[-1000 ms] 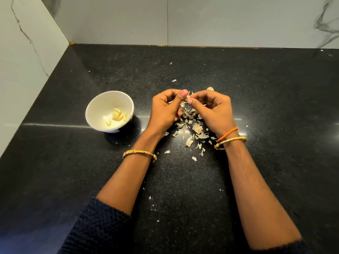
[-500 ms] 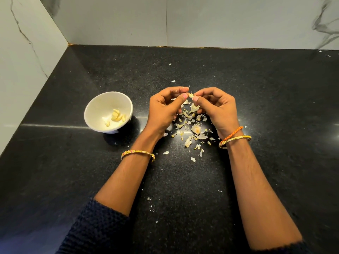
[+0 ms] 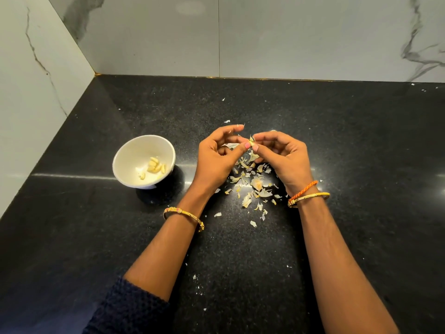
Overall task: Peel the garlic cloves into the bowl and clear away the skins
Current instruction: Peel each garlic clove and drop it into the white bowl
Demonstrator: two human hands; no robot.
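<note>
- Head view shows the peeling step in hand: both hands meet above the middle of the desk [image 3: 240, 273], with a garlic clove [image 3: 251, 142] pinched between their thumbs and fingertips.
- Left hand [image 3: 218, 156]: fingers curled, thumb and forefinger pinched at the clove; whether it grips the clove body or only a flake of skin cannot be told.
- Right hand [image 3: 281, 157]: fingers curled, thumb tip pressed against the clove from the other side.
- Skins [image 3: 255, 184] lie scattered on the desk directly below and just nearer than the hands, with stray flakes further toward the near edge and the back edge.
- Bowl [image 3: 144, 162] stands left of the hands, toward the left edge, and holds several peeled cloves [image 3: 155, 166].
- Judged progress: partway; skin clearing not yet begun.
- Next move calls for stripping the remaining skin, then carrying the bare clove leftward over the bowl rim and releasing it.
- Room for moving: the path from hands to bowl is short and unobstructed; the desk is bounded by walls at the back and left edges, so skins are best gathered toward the near edge or right side, where bare surface remains.
</note>
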